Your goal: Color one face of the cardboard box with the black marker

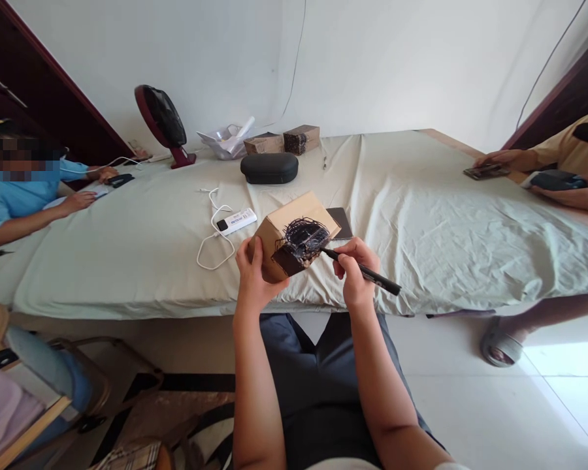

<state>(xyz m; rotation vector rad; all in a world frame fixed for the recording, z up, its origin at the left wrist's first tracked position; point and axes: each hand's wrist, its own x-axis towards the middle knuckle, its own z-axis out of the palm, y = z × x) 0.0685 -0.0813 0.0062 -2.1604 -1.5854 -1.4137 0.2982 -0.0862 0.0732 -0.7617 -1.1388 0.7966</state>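
Observation:
A small brown cardboard box (pixel 294 212) is tilted up at the table's front edge, with black scribbles over its top and a darkened near side. My left hand (pixel 257 271) grips the box by its left end, thumb and fingers closed about it. In my right hand (pixel 357 269) is a black marker pen (pixel 385 282), pinched between the fingers. Its tip meets the scribbled part near the box's right edge; whether it presses on the surface I cannot tell. Behind the box, partly hidden, lies a dark flat piece (pixel 342 223).
A white power bank (pixel 238 220) with a looped cable, a black zip case (pixel 269 168), two more cardboard boxes (pixel 301 139), a plastic bag (pixel 224 142) and a fan (pixel 161 121) stand beyond on the cloth-covered table (pixel 421 209). People sit at both ends, holding things.

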